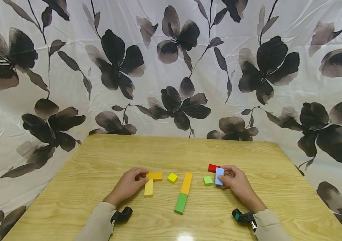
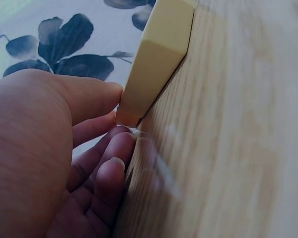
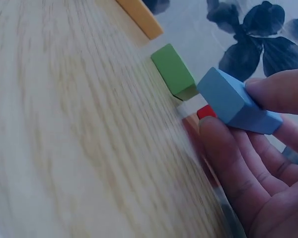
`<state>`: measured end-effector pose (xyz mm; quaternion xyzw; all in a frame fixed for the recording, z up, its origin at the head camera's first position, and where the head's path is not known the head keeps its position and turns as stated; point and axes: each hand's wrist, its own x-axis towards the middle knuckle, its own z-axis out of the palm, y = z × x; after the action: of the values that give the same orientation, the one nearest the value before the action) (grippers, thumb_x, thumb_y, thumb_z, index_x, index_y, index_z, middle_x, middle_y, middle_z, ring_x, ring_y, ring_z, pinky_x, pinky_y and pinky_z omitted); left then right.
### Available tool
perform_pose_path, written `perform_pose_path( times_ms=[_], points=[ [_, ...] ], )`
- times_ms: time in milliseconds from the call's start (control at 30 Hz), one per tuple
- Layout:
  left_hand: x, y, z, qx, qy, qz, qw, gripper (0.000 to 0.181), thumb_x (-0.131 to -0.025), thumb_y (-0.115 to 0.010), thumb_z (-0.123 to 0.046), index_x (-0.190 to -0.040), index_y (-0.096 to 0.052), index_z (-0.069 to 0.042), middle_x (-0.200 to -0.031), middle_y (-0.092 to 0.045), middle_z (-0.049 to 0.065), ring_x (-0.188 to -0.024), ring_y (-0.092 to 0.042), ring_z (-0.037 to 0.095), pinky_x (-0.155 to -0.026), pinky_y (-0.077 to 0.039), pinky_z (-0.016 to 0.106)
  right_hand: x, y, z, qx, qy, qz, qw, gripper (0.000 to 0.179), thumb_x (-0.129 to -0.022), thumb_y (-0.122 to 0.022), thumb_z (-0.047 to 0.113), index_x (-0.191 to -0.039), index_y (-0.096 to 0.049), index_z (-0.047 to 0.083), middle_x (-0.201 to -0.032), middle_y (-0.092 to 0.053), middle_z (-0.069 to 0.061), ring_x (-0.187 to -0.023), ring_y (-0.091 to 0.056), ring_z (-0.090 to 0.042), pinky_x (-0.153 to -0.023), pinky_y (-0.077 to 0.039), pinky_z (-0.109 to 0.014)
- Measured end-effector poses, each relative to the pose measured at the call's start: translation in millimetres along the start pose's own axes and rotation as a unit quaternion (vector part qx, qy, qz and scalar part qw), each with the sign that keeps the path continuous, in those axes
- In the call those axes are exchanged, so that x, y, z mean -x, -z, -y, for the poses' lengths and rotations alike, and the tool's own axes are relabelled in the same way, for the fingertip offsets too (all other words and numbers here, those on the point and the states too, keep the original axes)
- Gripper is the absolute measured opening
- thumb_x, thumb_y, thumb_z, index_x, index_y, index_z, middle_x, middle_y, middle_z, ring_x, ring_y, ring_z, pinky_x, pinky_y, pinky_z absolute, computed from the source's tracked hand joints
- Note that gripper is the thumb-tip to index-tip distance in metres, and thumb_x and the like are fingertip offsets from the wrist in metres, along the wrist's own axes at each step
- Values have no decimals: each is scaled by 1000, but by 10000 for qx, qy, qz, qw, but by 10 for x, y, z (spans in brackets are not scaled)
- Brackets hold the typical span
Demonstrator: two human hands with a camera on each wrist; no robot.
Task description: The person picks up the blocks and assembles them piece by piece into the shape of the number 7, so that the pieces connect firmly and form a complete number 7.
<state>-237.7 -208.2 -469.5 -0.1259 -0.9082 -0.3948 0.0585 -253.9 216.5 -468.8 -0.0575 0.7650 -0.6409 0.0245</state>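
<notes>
At the left of the table, my left hand (image 1: 130,184) pinches the left end of an orange block (image 1: 156,176) that lies crosswise. Just in front of it lies a pale yellow block (image 1: 148,189), seen large in the left wrist view, where it hides most of the orange one. On the other side, my right hand (image 1: 237,182) holds a blue block (image 1: 219,176) between thumb and fingers, tilted and raised off the wood in the right wrist view. A red block (image 1: 213,168) lies behind the blue one, and a light green block (image 1: 208,180) sits to its left.
Between the hands, a second orange block (image 1: 186,183) lies end to end with a green block (image 1: 181,203). A small yellow block (image 1: 172,177) sits left of them. The wooden table (image 1: 128,154) ends at a flowered cloth (image 1: 171,73).
</notes>
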Motion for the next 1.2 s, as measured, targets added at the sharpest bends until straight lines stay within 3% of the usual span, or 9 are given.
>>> perform_pose_path(
  times_ms=[533, 1200],
  points=[
    [-22, -27, 19, -64, 56, 6, 10000, 28, -95, -71, -18, -122, -71, -12, -104, -63, -5, -88, -56, 10, -82, -48, 32, -31, 9, 111, -117, -76, -84, 9999, 48, -94, -69, 4, -137, -50, -7, -109, -52, -21, -86, -62, -24, -70, -59, -39],
    [-22, -10, 18, -88, 57, -4, 9999, 28, -96, -70, -18, -122, -71, -11, -104, -64, -5, -88, -57, 10, -83, -49, 35, -106, -174, 279, -162, 93, 3, 9998, 44, -95, -67, 3, -135, -52, -7, -107, -53, -18, -84, -62, -22, -71, -59, -40]
  ],
)
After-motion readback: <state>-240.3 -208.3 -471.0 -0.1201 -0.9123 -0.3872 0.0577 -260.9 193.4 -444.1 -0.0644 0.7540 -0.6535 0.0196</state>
